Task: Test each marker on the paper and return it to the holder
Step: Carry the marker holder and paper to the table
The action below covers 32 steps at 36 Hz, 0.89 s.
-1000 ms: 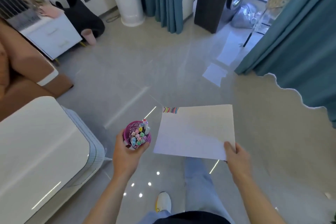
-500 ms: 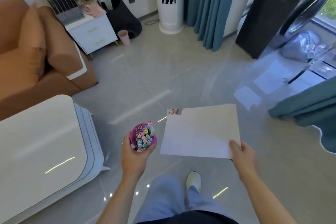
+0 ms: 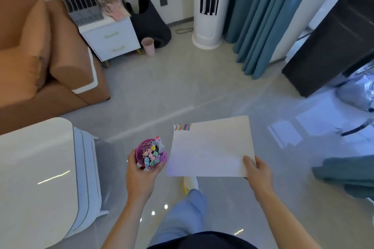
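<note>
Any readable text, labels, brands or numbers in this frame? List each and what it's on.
None legible.
Paper: only coloured test strokes at one far corner, no words.
Marker holder: pale pattern and a small tag near the left hand, too blurred.
Markers: heart shapes on cap ends, no lettering.
White drawer unit: greenish marks on the fronts, too blurred.

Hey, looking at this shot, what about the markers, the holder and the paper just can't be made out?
Head view, all of it:
- markers: only the cap ends show; the holder wall hides the barrels.
- holder base: covered by the left hand.
- test strokes on the paper: too small to count.
- right hand: its fingers under the paper are hidden.
</note>
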Each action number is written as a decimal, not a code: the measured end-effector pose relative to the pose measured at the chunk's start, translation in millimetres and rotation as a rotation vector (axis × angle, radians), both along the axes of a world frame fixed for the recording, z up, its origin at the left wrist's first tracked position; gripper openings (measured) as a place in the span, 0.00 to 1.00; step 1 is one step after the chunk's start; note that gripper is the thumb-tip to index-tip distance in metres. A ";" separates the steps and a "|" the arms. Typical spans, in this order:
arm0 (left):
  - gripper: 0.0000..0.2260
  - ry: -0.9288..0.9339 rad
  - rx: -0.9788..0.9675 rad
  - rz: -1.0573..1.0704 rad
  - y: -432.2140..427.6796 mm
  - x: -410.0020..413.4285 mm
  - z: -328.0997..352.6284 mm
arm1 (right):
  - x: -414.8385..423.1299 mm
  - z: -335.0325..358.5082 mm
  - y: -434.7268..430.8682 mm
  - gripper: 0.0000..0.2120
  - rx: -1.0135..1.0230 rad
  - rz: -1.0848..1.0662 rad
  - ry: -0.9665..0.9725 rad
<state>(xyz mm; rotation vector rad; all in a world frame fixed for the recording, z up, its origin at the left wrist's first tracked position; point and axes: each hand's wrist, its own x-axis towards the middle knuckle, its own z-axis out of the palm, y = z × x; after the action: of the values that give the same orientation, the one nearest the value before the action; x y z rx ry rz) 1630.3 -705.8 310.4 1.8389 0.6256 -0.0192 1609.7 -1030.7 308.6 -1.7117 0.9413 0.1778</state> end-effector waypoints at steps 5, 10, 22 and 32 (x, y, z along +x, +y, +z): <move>0.37 -0.002 -0.002 0.033 15.5 71.5 2.3 | 91.6 6.9 15.1 0.07 0.013 0.064 -0.017; 0.37 0.001 -0.012 0.105 32.6 130.3 12.7 | 176.2 16.9 37.6 0.08 -0.002 0.145 -0.052; 0.33 0.013 0.024 0.335 82.0 263.3 15.5 | 382.7 7.5 98.8 0.08 0.025 0.400 -0.043; 0.30 -0.054 -0.016 0.636 119.3 371.5 33.2 | 577.6 7.5 186.8 0.09 -0.028 0.697 -0.020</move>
<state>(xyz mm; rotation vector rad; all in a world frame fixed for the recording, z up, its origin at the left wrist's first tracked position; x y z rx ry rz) 2001.8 -586.5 343.6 1.5484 1.1395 0.4435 2187.4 -843.9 316.1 -2.0048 0.2986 0.6028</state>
